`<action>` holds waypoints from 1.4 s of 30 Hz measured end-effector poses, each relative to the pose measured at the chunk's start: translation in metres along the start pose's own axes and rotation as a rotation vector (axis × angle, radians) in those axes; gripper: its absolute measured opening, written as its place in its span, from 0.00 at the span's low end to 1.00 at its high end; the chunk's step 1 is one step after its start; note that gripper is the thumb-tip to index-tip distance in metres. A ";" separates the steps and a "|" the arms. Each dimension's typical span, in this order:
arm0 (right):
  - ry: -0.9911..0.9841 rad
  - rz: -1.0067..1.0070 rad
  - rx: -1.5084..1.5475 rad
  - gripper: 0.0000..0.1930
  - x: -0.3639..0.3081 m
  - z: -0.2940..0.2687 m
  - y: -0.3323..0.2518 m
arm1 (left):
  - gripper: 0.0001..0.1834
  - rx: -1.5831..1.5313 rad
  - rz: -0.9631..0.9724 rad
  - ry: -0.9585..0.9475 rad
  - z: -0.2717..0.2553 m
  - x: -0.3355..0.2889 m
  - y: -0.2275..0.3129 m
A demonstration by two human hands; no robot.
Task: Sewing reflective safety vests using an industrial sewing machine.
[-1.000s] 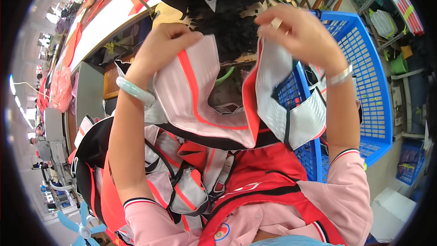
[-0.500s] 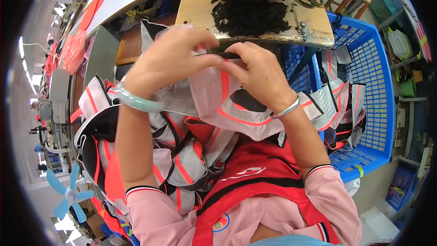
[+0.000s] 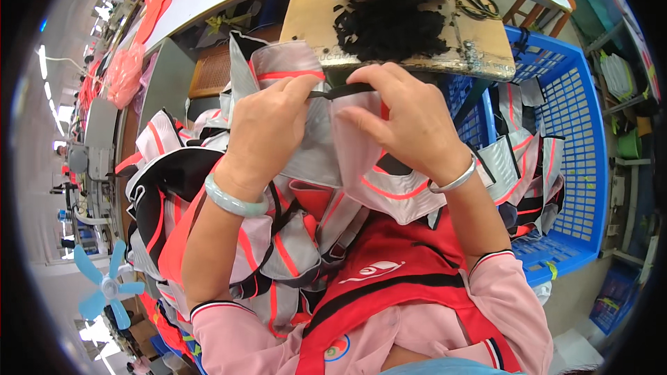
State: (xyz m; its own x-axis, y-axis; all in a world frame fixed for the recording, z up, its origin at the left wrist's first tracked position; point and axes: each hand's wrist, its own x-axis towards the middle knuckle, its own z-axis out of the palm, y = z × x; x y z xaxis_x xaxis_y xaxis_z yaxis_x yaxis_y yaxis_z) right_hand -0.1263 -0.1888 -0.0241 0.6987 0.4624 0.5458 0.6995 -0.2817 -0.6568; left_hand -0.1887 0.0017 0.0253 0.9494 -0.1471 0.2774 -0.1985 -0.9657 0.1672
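Observation:
A narrow black edging strip [image 3: 338, 90] stretches between my two hands, along the top of a pale grey fabric piece [image 3: 351, 149] with orange-red stripes. My left hand [image 3: 267, 135] pinches one end of the strip, its fingers closed. At the other end my right hand [image 3: 413, 121] grips the strip under its bent fingers, the thumb lying lower against the fabric. The piece hangs down in front of me and runs on beneath my right wrist. Another grey panel with a red stripe [image 3: 288, 69] stands up just beyond my left hand.
A wooden board [image 3: 313, 21] ahead carries a heap of black scraps [image 3: 389, 24]. Grey, black and red sewn pieces [image 3: 285, 253] pile up below my left arm and over my lap. On the right is a blue plastic basket [image 3: 580, 167] with similar pieces inside.
My left hand has drawn back toward me and turned, pulling apart from my right hand. The black strip now shows taut between them. The striped panel behind has come into view.

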 end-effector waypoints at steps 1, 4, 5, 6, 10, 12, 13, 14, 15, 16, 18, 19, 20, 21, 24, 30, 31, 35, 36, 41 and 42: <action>0.009 0.001 -0.013 0.15 0.002 -0.006 0.003 | 0.14 -0.014 0.059 0.010 0.000 0.007 0.003; -0.009 0.146 -0.018 0.11 0.011 -0.040 0.013 | 0.16 -0.059 0.150 -0.011 -0.004 0.036 0.020; -0.003 0.151 0.006 0.10 0.014 -0.052 0.017 | 0.16 -0.081 0.165 -0.048 -0.004 0.047 0.025; -0.030 0.210 0.028 0.12 0.018 -0.062 0.021 | 0.12 -0.157 0.152 -0.061 -0.002 0.058 0.028; -0.018 0.286 0.026 0.14 0.027 -0.080 0.055 | 0.09 -0.412 0.162 -0.118 0.015 0.090 0.026; -0.045 0.280 0.029 0.11 0.029 -0.080 0.073 | 0.10 -0.463 0.138 -0.135 0.028 0.096 0.017; -0.041 0.284 0.029 0.11 0.033 -0.078 0.076 | 0.11 -0.507 0.101 -0.151 0.034 0.098 0.010; -0.069 0.292 0.043 0.12 0.036 -0.075 0.078 | 0.13 -0.539 0.050 -0.190 0.038 0.101 0.002; -0.097 0.299 0.058 0.12 0.040 -0.072 0.081 | 0.13 -0.538 0.052 -0.194 0.041 0.106 -0.006; -0.078 0.284 0.056 0.12 0.044 -0.070 0.084 | 0.13 -0.559 0.007 -0.226 0.041 0.112 -0.011; -0.077 0.288 0.033 0.14 0.056 -0.070 0.091 | 0.15 -0.565 -0.010 -0.275 0.041 0.128 -0.019; -0.078 0.288 0.013 0.15 0.062 -0.069 0.094 | 0.15 -0.561 -0.009 -0.275 0.040 0.135 -0.023; -0.056 0.276 0.002 0.15 0.067 -0.067 0.098 | 0.16 -0.553 -0.048 -0.307 0.039 0.141 -0.026; -0.055 0.275 0.003 0.15 0.072 -0.065 0.101 | 0.17 -0.544 -0.087 -0.340 0.039 0.146 -0.030; -0.067 0.308 -0.007 0.15 0.082 -0.061 0.109 | 0.18 -0.571 -0.064 -0.335 0.049 0.158 -0.042; -0.113 0.327 0.032 0.16 0.095 -0.052 0.129 | 0.18 -0.631 -0.142 -0.433 0.054 0.174 -0.054; -0.111 0.316 0.043 0.17 0.097 -0.051 0.132 | 0.18 -0.634 -0.144 -0.435 0.055 0.176 -0.055; -0.113 0.307 0.027 0.18 0.102 -0.052 0.137 | 0.19 -0.637 -0.161 -0.425 0.054 0.179 -0.056; -0.117 0.306 0.024 0.18 0.103 -0.053 0.137 | 0.20 -0.652 -0.182 -0.417 0.053 0.180 -0.055; -0.101 0.319 0.029 0.18 0.111 -0.053 0.134 | 0.20 -0.695 -0.203 -0.420 0.048 0.185 -0.057; -0.101 0.318 0.039 0.18 0.113 -0.053 0.135 | 0.20 -0.716 -0.211 -0.406 0.048 0.185 -0.058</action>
State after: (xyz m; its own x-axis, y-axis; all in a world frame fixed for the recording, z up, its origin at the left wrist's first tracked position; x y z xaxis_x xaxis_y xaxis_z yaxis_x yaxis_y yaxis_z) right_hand 0.0546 -0.2190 -0.0236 0.8613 0.4378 0.2579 0.4416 -0.3938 -0.8062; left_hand 0.0106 0.0200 0.0216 0.9704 -0.1765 -0.1647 0.0161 -0.6335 0.7735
